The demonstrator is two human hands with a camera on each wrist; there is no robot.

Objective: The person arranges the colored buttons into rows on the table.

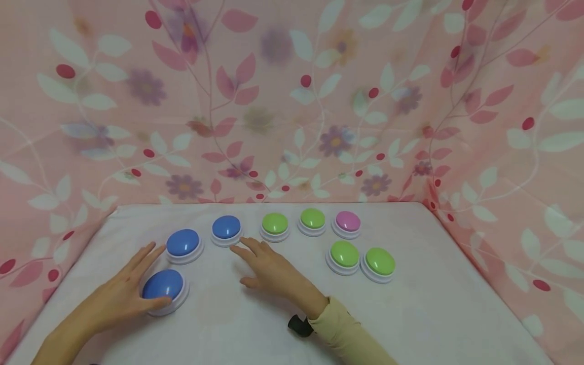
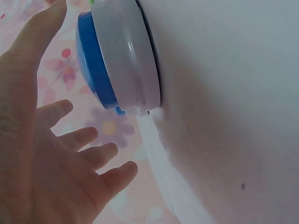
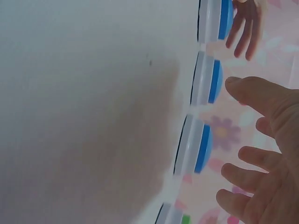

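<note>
Three blue push buttons with white round bases stand on the left: a near blue button, a middle one and a far blue button. My left hand hovers beside the near one with its fingers spread and holds nothing; a gap shows between its palm and the button in the left wrist view. The middle blue button lies just beyond its fingertips. Hovering over the cloth just in front of the far blue button is my right hand, fingers loosely extended and nothing in it.
Several green buttons, such as a green button at the back, and one pink button stand to the right. They all rest on a table with a white cloth. Flowered pink curtains surround its back and sides.
</note>
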